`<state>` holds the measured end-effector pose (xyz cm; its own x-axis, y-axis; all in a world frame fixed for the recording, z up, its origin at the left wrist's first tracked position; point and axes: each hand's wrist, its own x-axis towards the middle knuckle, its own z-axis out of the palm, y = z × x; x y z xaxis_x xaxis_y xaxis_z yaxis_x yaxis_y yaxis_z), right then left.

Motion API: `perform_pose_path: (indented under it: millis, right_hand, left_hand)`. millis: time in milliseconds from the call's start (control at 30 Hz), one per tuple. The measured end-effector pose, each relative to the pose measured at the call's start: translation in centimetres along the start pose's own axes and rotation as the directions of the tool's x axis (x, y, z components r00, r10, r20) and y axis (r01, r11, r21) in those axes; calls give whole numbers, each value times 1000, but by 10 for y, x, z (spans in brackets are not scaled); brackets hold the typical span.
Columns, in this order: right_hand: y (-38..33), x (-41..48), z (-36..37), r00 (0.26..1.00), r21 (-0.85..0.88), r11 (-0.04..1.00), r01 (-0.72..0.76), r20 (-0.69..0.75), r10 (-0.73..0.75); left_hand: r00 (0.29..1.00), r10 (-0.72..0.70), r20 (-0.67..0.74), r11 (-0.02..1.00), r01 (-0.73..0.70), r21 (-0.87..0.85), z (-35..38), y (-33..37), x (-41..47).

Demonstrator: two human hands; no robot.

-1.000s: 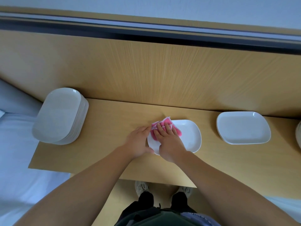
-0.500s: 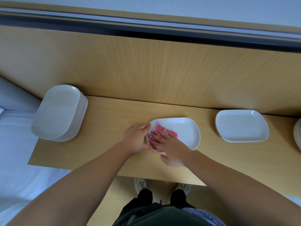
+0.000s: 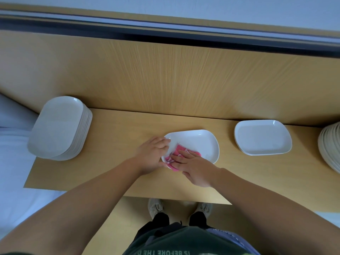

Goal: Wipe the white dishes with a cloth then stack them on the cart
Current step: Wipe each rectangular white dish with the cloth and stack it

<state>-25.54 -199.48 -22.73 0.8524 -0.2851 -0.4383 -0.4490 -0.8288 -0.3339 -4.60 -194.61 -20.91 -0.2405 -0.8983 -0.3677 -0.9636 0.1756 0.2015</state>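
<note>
Near the front edge of the light wooden surface (image 3: pixel 117 144), the right hand (image 3: pixel 195 168) presses a crumpled pink cloth (image 3: pixel 179 152) flat-fingered into the white rounded-rectangular ceramic dish (image 3: pixel 198 142) — the left hand (image 3: pixel 152 155) grips its left rim. Farther left stands a tall stack of white dishes (image 3: pixel 58 126).

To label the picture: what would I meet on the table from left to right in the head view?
Tall dish stack → left hand → dish being wiped → separate white dish → partly visible stack

Green lettered shirt (image 3: pixel 184 242), black trousers (image 3: pixel 160 220), beige sneakers (image 3: pixel 155 208)
</note>
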Motion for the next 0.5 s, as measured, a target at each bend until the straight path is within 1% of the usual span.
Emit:
perform_pose_path:
  millis: [33, 100, 300, 400, 500]
  right_hand:
    - [1, -1, 1, 1000, 3, 1000, 1, -8, -1]
    - [6, -3, 3, 1000, 14, 1000, 10, -16, -10]
    - [44, -27, 0, 999, -2, 1000, 22, 29, -22]
    - [71, -43, -6, 997, -105, 994, 17, 73, -10]
    - [80, -53, -28, 984, -219, 976, 5, 175, 35]
  left_hand:
    - [999, 34, 25, 999, -34, -7, 2, 1, 0]
    - [997, 39, 71, 999, -36, -40, 6, 0, -1]
    - [992, 52, 114, 996, -44, -73, 7, -5, 1]
    - [991, 45, 126, 995, -34, -94, 8, -5, 0]
    - [991, 57, 125, 996, -48, -70, 7, -4, 1]
